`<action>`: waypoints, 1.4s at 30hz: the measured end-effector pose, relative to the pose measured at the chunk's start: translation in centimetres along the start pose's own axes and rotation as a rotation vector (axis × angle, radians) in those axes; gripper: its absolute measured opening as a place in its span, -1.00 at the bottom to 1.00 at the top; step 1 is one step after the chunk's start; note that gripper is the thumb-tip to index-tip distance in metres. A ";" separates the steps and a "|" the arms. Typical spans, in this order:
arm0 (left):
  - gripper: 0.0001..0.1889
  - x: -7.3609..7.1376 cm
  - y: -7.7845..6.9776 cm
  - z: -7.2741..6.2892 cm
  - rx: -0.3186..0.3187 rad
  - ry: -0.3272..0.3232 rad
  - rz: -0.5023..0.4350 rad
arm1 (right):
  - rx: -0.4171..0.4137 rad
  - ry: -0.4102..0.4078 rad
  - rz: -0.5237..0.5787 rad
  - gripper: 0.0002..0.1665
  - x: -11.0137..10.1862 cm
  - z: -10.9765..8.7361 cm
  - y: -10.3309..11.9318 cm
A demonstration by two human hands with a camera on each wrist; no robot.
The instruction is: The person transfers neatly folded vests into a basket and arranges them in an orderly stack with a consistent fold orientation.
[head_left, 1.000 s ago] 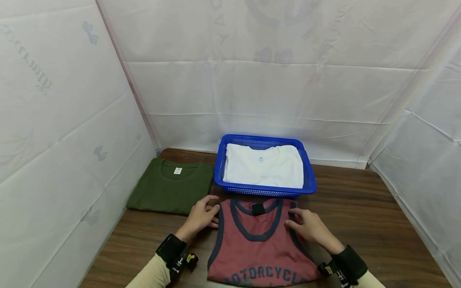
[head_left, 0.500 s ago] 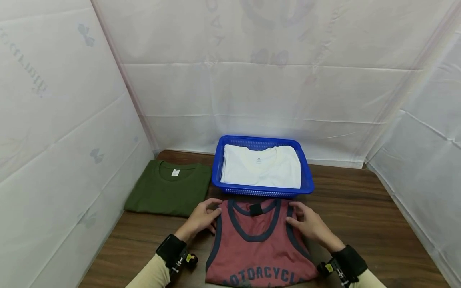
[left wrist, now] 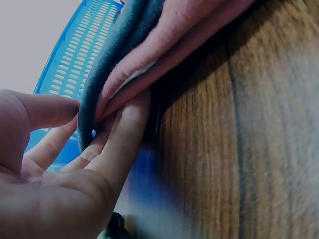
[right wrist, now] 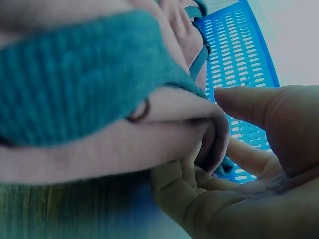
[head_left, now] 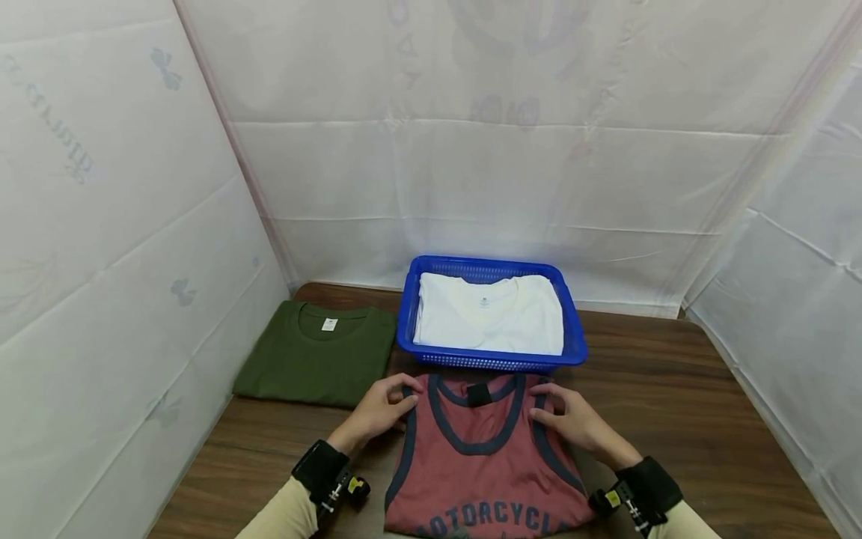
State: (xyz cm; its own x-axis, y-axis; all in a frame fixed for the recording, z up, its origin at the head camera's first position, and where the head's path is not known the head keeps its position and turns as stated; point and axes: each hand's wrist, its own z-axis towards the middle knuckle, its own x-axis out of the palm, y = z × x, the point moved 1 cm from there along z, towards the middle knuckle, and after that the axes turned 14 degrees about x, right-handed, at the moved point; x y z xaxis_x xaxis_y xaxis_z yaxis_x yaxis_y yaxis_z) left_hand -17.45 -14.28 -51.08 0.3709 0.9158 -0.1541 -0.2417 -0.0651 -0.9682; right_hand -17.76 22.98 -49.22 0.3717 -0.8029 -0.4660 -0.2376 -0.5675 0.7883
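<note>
Nearest, in front of the basket point(head_left: 573, 323), lies the top point(head_left: 485, 471), its shoulder edge just beside the basket's front wall. The left hand point(head_left: 377, 410) pinches one shoulder at the dark armhole trim, thumb on the trim and fingers under the cloth. The right hand point(head_left: 581, 423) grips the other shoulder, fingers curled beneath the folded edge; how firmly its thumb presses is hard to judge from the wrist view. Right of the basket, the table point(head_left: 694, 419) gives a broad run of wood out to its edge, room for that arm; left of it the green shirt point(head_left: 316, 363) takes up the space. Inside the basket the white shirt point(head_left: 491, 322) sits within the rim. Behind the basket, a sheet point(head_left: 505, 187) hangs along the table's back edge
</note>
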 end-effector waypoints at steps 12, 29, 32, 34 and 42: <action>-0.68 -0.1 0.1 0.0 -0.038 0.061 0.002 | -0.028 -0.072 -0.025 -0.65 0.3 0.0 -0.6; -0.65 -0.9 0.6 -0.4 -0.078 0.016 -0.003 | 0.024 -0.192 -0.156 -0.58 -0.1 0.2 -1.1; -0.64 -1.0 0.6 -0.4 -0.077 0.016 -0.012 | 0.035 -0.209 -0.180 -0.57 -0.1 0.2 -1.2; -0.64 -0.9 0.5 -0.4 -0.079 0.018 -0.021 | 0.040 -0.206 -0.182 -0.56 -0.1 0.2 -1.3; -0.65 -0.7 0.6 -0.4 -0.098 0.005 -0.009 | 0.032 -0.221 -0.195 -0.56 0.0 0.2 -1.5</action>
State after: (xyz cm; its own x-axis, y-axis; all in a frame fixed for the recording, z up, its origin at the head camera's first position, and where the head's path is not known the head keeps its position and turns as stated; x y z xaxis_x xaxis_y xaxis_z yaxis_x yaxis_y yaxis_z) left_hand -17.48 -15.15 -51.61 0.3773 0.9145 -0.1457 -0.1490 -0.0953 -0.9842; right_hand -17.57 23.75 -50.49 0.2092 -0.6963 -0.6866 -0.2107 -0.7177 0.6637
